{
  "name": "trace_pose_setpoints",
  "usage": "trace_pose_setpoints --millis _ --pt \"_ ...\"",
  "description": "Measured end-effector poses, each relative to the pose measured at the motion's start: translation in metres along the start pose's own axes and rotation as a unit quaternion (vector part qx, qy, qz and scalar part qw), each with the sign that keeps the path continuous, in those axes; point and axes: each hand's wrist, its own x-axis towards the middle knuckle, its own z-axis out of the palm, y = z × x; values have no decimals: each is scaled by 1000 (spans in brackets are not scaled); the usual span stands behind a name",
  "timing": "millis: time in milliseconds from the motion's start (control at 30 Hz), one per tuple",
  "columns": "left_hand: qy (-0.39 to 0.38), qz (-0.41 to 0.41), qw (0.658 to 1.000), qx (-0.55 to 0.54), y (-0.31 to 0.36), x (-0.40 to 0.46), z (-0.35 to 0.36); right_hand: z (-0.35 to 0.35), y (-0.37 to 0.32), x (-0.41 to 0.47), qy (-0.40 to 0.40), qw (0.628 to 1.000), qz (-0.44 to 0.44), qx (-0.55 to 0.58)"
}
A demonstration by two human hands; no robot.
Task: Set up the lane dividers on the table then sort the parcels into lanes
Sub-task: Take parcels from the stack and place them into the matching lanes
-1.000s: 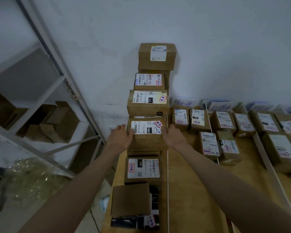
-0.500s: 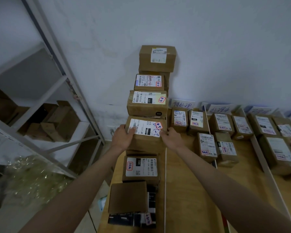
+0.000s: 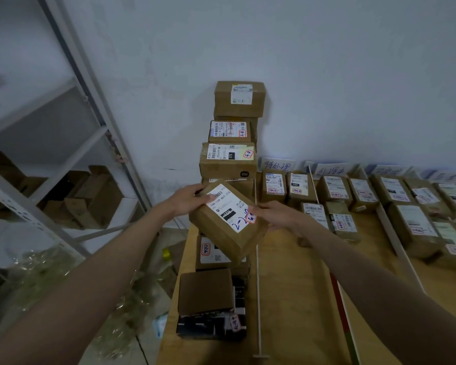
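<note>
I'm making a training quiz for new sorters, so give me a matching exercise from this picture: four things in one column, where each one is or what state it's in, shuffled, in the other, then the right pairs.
Things
1. tilted parcel
2. top box
3. blank brown box
4. white divider rod

Places or states
A. highest on the stack against the wall
B. lying on the table, right of the left column of parcels
C. held between the left hand and right hand
D. near the table's front, no label showing on top

Pairs: 1-C, 2-A, 3-D, 4-B
</note>
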Motion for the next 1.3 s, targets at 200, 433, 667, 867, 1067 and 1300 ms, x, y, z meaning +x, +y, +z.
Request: trace_pose_setpoints --millis 200,433,667,867,1067,1300 --pt "30 29 998 44 11 -4 16 1 10 -27 55 998 16 19" --pt "88 120 966 211 41 5 70 -19 60 -80 205 974 69 61" --pt "78 210 891 394 106 1 164 -58 136 -157 354 920 132 104" --pt "58 285 857 425 172 -13 249 -98 215 -236 462 865 176 85" --pt "25 305 855 418 234 -40 348 -134 300 -316 502 831 215 108" --pt "9 303 863 405 283 -75 448 -170 383 -384 510 814 250 119"
